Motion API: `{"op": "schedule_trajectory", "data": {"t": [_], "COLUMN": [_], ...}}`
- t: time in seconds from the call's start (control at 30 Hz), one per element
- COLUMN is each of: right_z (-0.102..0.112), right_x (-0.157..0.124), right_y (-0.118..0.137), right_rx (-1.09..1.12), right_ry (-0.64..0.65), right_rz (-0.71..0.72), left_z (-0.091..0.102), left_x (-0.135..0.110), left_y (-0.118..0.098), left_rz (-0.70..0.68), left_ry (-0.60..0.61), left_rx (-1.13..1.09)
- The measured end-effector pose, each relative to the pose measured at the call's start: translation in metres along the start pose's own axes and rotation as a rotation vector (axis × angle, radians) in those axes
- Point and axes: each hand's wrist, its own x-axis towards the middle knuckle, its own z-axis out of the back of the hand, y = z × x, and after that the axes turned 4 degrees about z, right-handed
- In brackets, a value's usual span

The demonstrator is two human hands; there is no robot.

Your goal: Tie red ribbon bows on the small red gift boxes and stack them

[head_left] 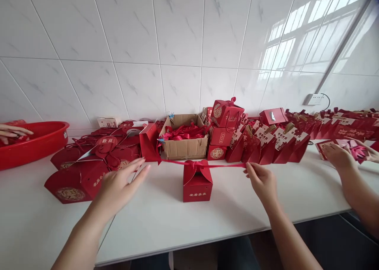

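White bench [142, 226] carries everything, pushed against the tiled wall [136, 29]. Biggest group on it: the row of red gift boxes [268, 143] to the right, lined up along the wall side, probably to keep the front edge for handwork. Left pile of larger red boxes [74, 183] is looser, some tipped over each other. Beyond that, a red basin [29, 147] at far left, a co-worker's hand [13, 132] over it; another co-worker's hand [340, 157] works at far right. Open cardboard carton [185, 149] sits straight behind the work spot, full of loose red ribbons [186, 132], presumably for easy reach. Working piece: the small red box [197, 189], upright on the bench between the person's two hands, front lettering facing the person; centred, I'd guess, so both sides pull evenly. Right hand [263, 179] has thumb and fingers pinched on one end of the red ribbon [227, 165]. Left hand [121, 183] is out at the other side, thumb and index tips near each other; can't tell if they grip the ribbon, red on red there. Ribbon runs nearly straight across the box top, gathered at the middle, likely spread wide for even tension.
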Motion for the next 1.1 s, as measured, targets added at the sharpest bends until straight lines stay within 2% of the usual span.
{"op": "schedule_trajectory", "data": {"t": [0.1,0.2,0.27,0.33,0.37,0.4,0.47,0.5,0.57,0.67,0.77,0.87,1.0,1.1], "right_z": [0.012,0.016,0.013,0.004,-0.002,-0.009,-0.024,-0.032,-0.049,-0.071,-0.086,-0.09,-0.084,-0.08], "right_x": [-0.009,-0.007,-0.001,0.008,0.013,0.018,0.03,0.036,0.047,0.057,0.057,0.054,0.049,0.045], "right_y": [-0.031,-0.045,-0.04,-0.023,-0.012,0.001,0.026,0.037,0.049,0.044,0.025,0.012,0.013,0.02], "right_rx": [-0.166,-0.295,-0.31,-0.252,-0.203,-0.148,-0.063,-0.031,0.009,0.103,0.321,0.471,0.563,0.62], "right_ry": [0.059,0.171,0.144,0.078,0.084,0.148,0.385,0.5,0.709,0.946,1.044,1.113,1.192,1.21], "right_rz": [-0.102,-0.079,0.008,0.124,0.181,0.23,0.299,0.334,0.37,0.297,0.204,0.189,0.134,0.042], "left_z": [-0.008,-0.021,-0.031,-0.043,-0.049,-0.056,-0.069,-0.076,-0.089,-0.1,-0.099,-0.09,-0.081,-0.082], "left_x": [-0.008,-0.009,-0.005,0.002,0.007,0.013,0.025,0.031,0.041,0.05,0.051,0.05,0.05,0.049], "left_y": [0.031,0.043,0.037,0.023,0.013,0.003,-0.018,-0.026,-0.038,-0.039,-0.028,-0.018,-0.016,-0.019], "left_rz": [0.204,0.188,0.107,-0.028,-0.117,-0.218,-0.381,-0.419,-0.446,-0.383,-0.319,-0.291,-0.217,-0.166], "left_ry": [0.177,0.231,0.148,-0.002,-0.08,-0.123,-0.038,0.015,0.095,0.157,0.319,0.468,0.569,0.672], "left_rx": [0.047,0.088,0.136,0.117,0.07,0.005,-0.142,-0.208,-0.306,-0.438,-0.518,-0.55,-0.58,-0.622]}}
